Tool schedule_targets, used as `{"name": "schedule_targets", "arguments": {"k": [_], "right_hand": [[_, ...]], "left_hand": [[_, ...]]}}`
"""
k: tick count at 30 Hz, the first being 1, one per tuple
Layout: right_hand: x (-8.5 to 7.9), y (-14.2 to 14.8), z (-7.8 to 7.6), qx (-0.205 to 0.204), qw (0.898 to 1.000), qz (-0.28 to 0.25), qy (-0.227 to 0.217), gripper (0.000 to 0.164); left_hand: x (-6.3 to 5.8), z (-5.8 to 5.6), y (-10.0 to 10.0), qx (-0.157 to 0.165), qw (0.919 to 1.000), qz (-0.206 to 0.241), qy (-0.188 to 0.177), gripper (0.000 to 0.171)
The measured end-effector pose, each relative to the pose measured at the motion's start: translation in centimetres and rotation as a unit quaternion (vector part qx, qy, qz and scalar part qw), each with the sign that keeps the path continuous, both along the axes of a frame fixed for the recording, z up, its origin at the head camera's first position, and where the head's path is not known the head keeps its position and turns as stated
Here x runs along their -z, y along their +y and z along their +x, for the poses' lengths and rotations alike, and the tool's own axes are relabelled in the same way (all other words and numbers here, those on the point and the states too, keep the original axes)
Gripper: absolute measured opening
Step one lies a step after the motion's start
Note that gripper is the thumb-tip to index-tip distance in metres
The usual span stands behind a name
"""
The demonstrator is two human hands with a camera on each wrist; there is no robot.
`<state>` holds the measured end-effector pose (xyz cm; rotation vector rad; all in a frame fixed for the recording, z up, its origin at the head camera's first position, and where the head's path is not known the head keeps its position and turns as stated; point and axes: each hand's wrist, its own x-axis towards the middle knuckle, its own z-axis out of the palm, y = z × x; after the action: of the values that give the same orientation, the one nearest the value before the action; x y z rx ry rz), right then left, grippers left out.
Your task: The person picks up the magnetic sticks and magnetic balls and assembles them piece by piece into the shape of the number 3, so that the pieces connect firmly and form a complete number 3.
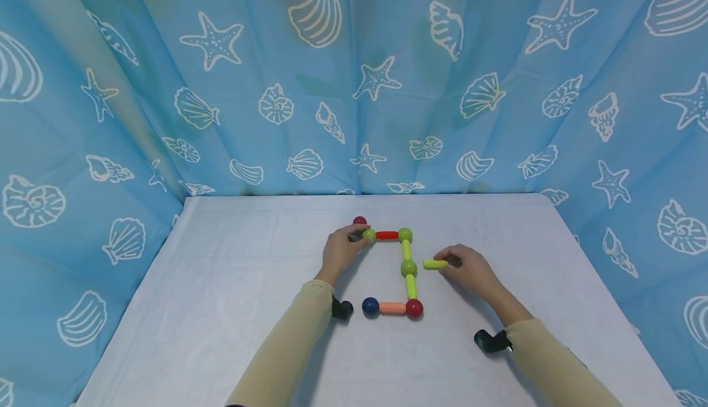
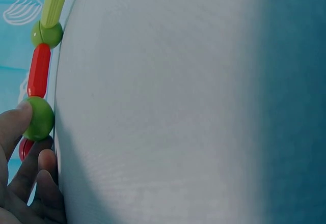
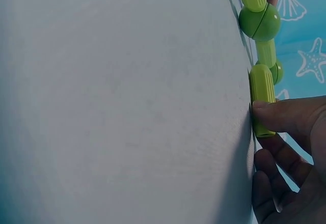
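On the white table lies a chain of joined rods and balls. My left hand pinches the green ball at the chain's far left end, thumb on one side and fingers on the other. A red rod links that ball to another green ball. Between my right hand's thumb and fingers is a loose yellow-green rod. Its free end points at the chain's middle green ball, with a small gap between them. In the right wrist view the thumb presses this rod.
Yellow-green rods run down to a red ball, then a salmon rod and a blue ball. A dark red ball sits just beyond my left fingers. A blue shell-print curtain hangs behind the table.
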<state>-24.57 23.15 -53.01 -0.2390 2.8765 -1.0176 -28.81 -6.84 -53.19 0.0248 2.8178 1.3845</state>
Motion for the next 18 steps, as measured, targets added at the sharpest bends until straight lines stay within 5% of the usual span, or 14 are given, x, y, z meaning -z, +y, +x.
{"name": "schedule_targets", "arguments": {"k": [18], "right_hand": [[0.02,0.17,0.36,-0.005,1.000,0.001,-0.001,0.022]], "left_hand": [[-0.07,0.10,0.07,-0.001,1.0000,0.006,-0.004,0.033]]}}
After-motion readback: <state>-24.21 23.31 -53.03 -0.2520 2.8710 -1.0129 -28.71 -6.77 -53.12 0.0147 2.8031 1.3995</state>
